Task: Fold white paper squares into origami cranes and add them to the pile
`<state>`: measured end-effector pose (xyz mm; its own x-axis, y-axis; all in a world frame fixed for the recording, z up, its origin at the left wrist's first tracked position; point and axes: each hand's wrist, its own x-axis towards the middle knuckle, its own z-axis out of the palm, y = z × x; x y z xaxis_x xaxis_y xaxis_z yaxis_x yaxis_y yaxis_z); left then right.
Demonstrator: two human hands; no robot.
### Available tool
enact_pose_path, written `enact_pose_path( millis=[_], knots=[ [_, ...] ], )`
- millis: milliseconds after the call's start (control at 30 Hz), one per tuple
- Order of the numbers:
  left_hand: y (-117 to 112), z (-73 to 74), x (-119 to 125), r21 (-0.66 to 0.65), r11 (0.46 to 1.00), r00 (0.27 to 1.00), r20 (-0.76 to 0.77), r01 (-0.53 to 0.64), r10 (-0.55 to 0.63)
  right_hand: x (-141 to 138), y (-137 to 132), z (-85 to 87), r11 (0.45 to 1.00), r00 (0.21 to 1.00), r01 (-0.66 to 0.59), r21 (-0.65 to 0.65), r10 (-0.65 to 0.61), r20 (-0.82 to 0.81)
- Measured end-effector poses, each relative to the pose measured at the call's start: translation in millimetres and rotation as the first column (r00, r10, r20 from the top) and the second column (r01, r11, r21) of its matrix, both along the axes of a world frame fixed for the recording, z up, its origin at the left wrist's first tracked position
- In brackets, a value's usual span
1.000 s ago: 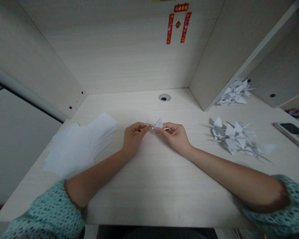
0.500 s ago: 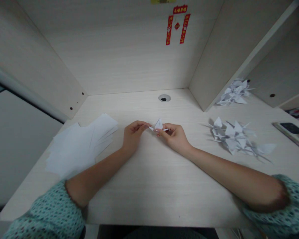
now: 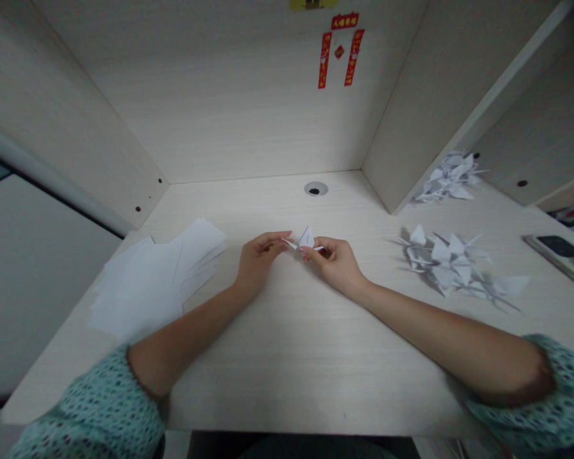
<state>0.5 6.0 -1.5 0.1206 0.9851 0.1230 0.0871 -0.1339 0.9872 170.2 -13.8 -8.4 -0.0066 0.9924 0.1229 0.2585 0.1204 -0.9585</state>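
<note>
A small white folded paper crane (image 3: 307, 238) is held just above the desk between my two hands. My right hand (image 3: 337, 258) pinches it at the right side, thumb in front, with a thin point sticking out by the fingers. My left hand (image 3: 261, 258) is at its left end, index finger and thumb slightly apart around the other thin, slanting point. The middle of the crane stands up as a peaked shape. My right fingertips partly hide its lower body.
White paper sheets (image 3: 148, 280) lie fanned out at the left. Several folded paper cranes (image 3: 444, 258) are heaped at the right, with another heap (image 3: 452, 177) behind the divider panel (image 3: 411, 127). A phone (image 3: 557, 255) lies at the far right. A round cable hole (image 3: 316, 189) is at the back.
My left index finger and thumb have parted from their pinch on the crane's left point, which now shows more fully. My right hand keeps its hold, almost unmoved.
</note>
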Motion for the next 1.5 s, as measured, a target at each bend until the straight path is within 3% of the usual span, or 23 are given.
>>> enact_pose_path(
  millis=[167,533,800,1167,1300,1500],
  knots=[
    [-3.3,3.6,3.5,-0.015,0.998,0.984,-0.168,0.060,-0.061,0.4,1.7,-3.7,0.999,0.999,-0.044,0.007,0.044,-0.011],
    [-1.6,-1.7,2.0,0.047,0.998,0.994,-0.108,0.039,-0.034,-1.4,-1.6,1.1,0.997,0.994,-0.072,-0.027,0.069,-0.089],
    [0.5,-1.4,1.4,0.039,0.998,0.991,-0.126,0.053,-0.047,0.9,2.1,-1.1,0.986,0.977,-0.133,0.097,0.147,-0.152],
    [2.8,-6.4,-1.0,0.083,0.994,0.976,-0.210,0.076,-0.057,-0.8,2.3,-0.4,0.989,0.986,0.040,0.140,-0.016,-0.168],
    [2.6,-7.9,-0.9,0.083,0.994,0.970,-0.237,0.074,-0.052,0.3,0.5,1.5,0.989,0.997,0.025,0.147,-0.013,-0.081],
    [0.9,-4.6,0.4,0.128,0.990,0.964,-0.265,0.066,-0.030,0.1,0.5,1.1,0.994,0.995,-0.051,0.093,0.058,-0.079]
  ],
)
